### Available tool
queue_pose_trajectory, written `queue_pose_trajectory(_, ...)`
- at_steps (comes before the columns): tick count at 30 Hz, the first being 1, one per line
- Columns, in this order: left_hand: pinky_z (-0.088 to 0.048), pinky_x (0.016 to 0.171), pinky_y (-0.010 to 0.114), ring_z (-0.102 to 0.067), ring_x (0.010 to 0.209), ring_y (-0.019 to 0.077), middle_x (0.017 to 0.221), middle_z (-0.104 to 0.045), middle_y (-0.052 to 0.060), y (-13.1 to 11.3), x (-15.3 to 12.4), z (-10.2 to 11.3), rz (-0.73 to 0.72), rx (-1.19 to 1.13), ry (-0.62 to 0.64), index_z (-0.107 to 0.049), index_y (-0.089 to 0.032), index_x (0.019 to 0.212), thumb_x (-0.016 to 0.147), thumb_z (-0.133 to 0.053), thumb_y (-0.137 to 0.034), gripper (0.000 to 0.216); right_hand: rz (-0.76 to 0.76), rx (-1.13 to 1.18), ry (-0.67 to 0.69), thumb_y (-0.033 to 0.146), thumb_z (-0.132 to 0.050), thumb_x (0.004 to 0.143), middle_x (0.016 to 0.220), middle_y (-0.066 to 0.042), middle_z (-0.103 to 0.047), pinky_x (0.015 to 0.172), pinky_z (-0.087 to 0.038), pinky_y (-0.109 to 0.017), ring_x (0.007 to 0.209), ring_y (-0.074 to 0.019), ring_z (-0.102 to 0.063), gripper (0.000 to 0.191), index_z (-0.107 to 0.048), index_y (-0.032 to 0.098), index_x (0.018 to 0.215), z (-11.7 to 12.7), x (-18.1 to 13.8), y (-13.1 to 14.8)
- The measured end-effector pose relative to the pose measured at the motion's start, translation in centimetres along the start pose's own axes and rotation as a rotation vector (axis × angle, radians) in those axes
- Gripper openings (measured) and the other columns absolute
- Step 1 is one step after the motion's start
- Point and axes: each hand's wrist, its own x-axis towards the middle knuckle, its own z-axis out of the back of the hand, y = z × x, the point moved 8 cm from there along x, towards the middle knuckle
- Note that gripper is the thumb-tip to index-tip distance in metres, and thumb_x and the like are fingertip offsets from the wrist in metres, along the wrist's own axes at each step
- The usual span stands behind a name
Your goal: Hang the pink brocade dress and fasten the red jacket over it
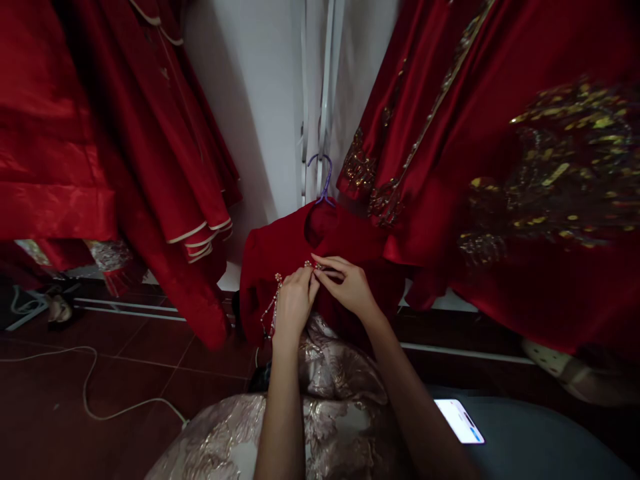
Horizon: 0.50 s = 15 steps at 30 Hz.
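A red garment [265, 250] with a round neckline hangs from a purple hanger [327, 183] in front of me. At its chest, my left hand [296, 297] and my right hand [349, 283] meet, both with thumb and finger pinched together. A beaded ornament [278, 277] with small flower-like pieces and thin beaded strands shows at the left of my left hand, and more of it appears at the fingertips. My left hand grips this ornament against the red cloth. Between the right fingertips lies something small, mostly hidden.
Red garments [150, 113] hang at the left, and gold-sequinned red ones [565, 173] at the right. A white metal pole [325, 87] stands behind. Shiny patterned cloth [340, 427] covers my lap. A lit phone [460, 421] rests on a grey surface. A white cable [90, 393] crosses the tiled floor.
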Motion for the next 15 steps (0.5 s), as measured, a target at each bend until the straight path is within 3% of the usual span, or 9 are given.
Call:
queue_pose_trajectory(4, -0.041, 0.075, 0.030, -0.056, 0.084, 0.0182, 0.088, -0.057, 0.006, -0.2, 0.0, -0.4, -0.011, -0.046, 0.007, -0.051, -0.018, 0.094, 0.089, -0.037, -0.025, 0.016, 0.017, -0.038, 0.001, 0.020, -0.053, 0.076, 0.101, -0.003, -0.060, 0.080, -0.054, -0.029, 0.088, -0.0133, -0.060, 0.031, -0.061, 0.021, 0.106, -0.5, 0.5, -0.1)
queue_pose_trajectory(8, -0.042, 0.081, 0.031, -0.055, 0.092, 0.0181, 0.098, -0.056, 0.008, -0.3, -0.1, -0.7, 0.029, -0.235, -0.023, -0.050, -0.019, 0.101, 0.089, -0.037, -0.024, 0.018, -0.013, -0.035, -0.104, 0.018, -0.050, 0.074, 0.090, -0.003, -0.059, 0.077, -0.051, -0.029, 0.083, -0.0130, -0.059, 0.019, -0.053, 0.019, 0.093, -0.1, 1.2, -1.2)
queue_pose_trajectory(11, -0.042, 0.082, 0.028, -0.055, 0.092, 0.0153, 0.099, -0.057, 0.006, 0.4, -0.3, -1.0, 0.059, -0.464, -0.029, -0.050, -0.020, 0.103, 0.085, -0.045, -0.024, 0.019, -0.102, 0.069, -0.087, 0.027, -0.053, 0.076, 0.093, -0.004, -0.056, 0.072, -0.051, -0.028, 0.081, -0.0129, -0.059, 0.030, -0.043, 0.020, 0.103, 0.6, 0.3, -2.5)
queue_pose_trajectory(15, -0.045, 0.070, 0.021, -0.054, 0.073, 0.0085, 0.096, -0.056, 0.004, 2.2, -1.1, -2.7, 0.106, -0.685, 0.167, -0.049, -0.018, 0.104, 0.078, -0.053, -0.021, 0.026, -0.277, -0.117, 0.098, 0.036, -0.065, 0.067, 0.089, -0.004, -0.059, 0.058, -0.048, -0.026, 0.062, -0.0118, -0.058, 0.051, -0.041, 0.020, 0.109, 1.3, -2.7, -4.8)
